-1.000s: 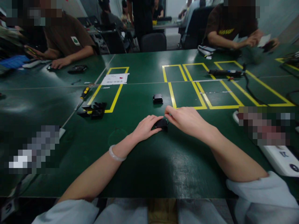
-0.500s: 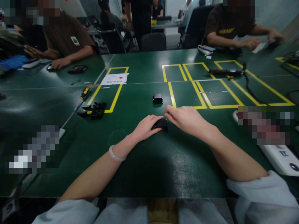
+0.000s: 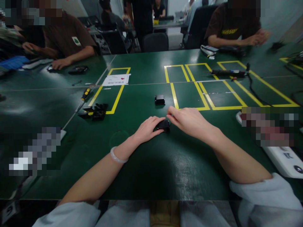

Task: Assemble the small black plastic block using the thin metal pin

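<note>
On the green table before me lies a small black box-shaped part (image 3: pixel 164 126). My left hand (image 3: pixel 149 128) grips it from the left, thumb on the near side and fingers on the far side. My right hand (image 3: pixel 187 119) hovers over the part's right end, its thumb and forefinger pinched together. Whatever that pinch may hold is too small or too hidden to make out. A second black block (image 3: pixel 159 100), with small flanges at its base, sits just beyond both hands.
Black brackets (image 3: pixel 96 112) lie at left beside a yellow-handled screwdriver (image 3: pixel 87 92) and a paper label (image 3: pixel 117 80). Yellow tape outlines (image 3: pixel 174 96) mark the table. A black electric screwdriver (image 3: pixel 228 73) with its cable lies far right. White devices flank my arms; people sit across.
My hands and the black part look almost the same. Across the table at right, a person's hands have drawn together and put down a dark object.
</note>
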`<move>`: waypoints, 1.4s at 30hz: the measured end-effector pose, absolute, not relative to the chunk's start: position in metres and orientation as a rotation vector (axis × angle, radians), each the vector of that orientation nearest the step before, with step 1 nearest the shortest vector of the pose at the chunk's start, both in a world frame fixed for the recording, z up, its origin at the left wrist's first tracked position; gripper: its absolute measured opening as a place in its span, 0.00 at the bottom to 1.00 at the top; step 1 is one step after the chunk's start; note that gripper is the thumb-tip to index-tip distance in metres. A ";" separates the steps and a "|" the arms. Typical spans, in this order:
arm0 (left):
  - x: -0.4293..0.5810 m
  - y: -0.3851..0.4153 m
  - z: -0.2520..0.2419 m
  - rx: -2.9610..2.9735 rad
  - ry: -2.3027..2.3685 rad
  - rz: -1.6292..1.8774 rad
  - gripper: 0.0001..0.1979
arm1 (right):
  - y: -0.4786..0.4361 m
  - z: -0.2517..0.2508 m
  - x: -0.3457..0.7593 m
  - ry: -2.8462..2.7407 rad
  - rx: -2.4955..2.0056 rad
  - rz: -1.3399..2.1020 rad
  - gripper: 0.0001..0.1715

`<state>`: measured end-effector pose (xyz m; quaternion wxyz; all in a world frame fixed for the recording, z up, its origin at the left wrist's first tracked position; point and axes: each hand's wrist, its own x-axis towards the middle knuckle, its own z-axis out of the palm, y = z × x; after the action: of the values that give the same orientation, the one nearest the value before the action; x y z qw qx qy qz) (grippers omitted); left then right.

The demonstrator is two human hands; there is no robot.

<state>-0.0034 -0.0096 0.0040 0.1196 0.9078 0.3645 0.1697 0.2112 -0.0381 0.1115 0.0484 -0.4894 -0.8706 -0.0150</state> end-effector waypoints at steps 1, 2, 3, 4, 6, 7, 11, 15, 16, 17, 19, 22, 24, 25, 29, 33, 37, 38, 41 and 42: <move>-0.003 -0.010 0.004 2.650 1.066 0.492 0.25 | -0.038 0.111 0.211 -2.654 -1.486 -0.054 0.18; -0.003 -0.010 0.004 2.649 1.067 0.487 0.24 | -0.038 0.110 0.212 -2.654 -1.472 -0.054 0.17; -0.004 -0.010 0.004 2.648 1.069 0.482 0.25 | -0.038 0.110 0.212 -2.652 -1.456 -0.046 0.16; -0.004 -0.010 0.004 2.649 1.069 0.479 0.25 | -0.038 0.110 0.213 -2.650 -1.441 -0.033 0.15; -0.004 -0.009 0.003 2.652 1.066 0.481 0.25 | -0.039 0.111 0.214 -2.644 -1.418 -0.005 0.15; -0.004 -0.009 0.003 2.654 1.064 0.485 0.25 | -0.039 0.111 0.214 -2.640 -1.413 0.010 0.14; -0.004 -0.009 0.002 2.657 1.070 0.490 0.25 | -0.041 0.114 0.212 -2.630 -1.426 0.051 0.17; -0.004 -0.008 0.002 2.657 1.068 0.496 0.25 | -0.040 0.114 0.211 -2.650 -1.476 0.010 0.20; -0.004 -0.008 0.002 2.655 1.065 0.495 0.25 | -0.040 0.113 0.211 -2.652 -1.482 -0.003 0.19; -0.004 -0.008 0.002 2.655 1.063 0.493 0.25 | -0.039 0.112 0.211 -2.653 -1.481 -0.009 0.18; -0.004 -0.009 0.002 2.653 1.061 0.492 0.25 | -0.039 0.112 0.212 -2.652 -1.467 -0.002 0.17; -0.004 -0.009 0.002 2.650 1.055 0.499 0.26 | -0.039 0.112 0.212 -2.642 -1.452 0.025 0.16; -0.004 -0.009 0.001 2.649 1.054 0.502 0.26 | -0.040 0.114 0.212 -2.636 -1.453 0.044 0.16; -0.004 -0.009 0.001 2.650 1.056 0.501 0.26 | -0.041 0.115 0.212 -2.635 -1.457 0.052 0.17; -0.004 -0.009 0.001 2.653 1.066 0.489 0.25 | -0.041 0.117 0.210 -2.648 -1.500 0.052 0.21; -0.004 -0.009 0.002 2.647 1.060 0.502 0.25 | -0.039 0.114 0.210 -2.653 -1.526 -0.020 0.20; -0.004 -0.010 0.002 2.637 1.064 0.498 0.25 | -0.039 0.113 0.211 -2.636 -1.466 0.016 0.17; -0.004 -0.010 0.002 2.634 1.065 0.494 0.25 | -0.040 0.113 0.212 -2.632 -1.455 0.031 0.16; -0.004 -0.010 0.002 2.627 1.060 0.495 0.25 | -0.041 0.114 0.212 -2.621 -1.439 0.069 0.16; -0.004 -0.010 0.002 2.626 1.058 0.497 0.25 | -0.041 0.115 0.211 -2.617 -1.439 0.084 0.17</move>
<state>-0.0042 -0.0096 0.0016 0.1329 0.9055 0.3648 0.1714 0.2113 -0.0410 0.1149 0.0768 -0.4803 -0.8733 0.0280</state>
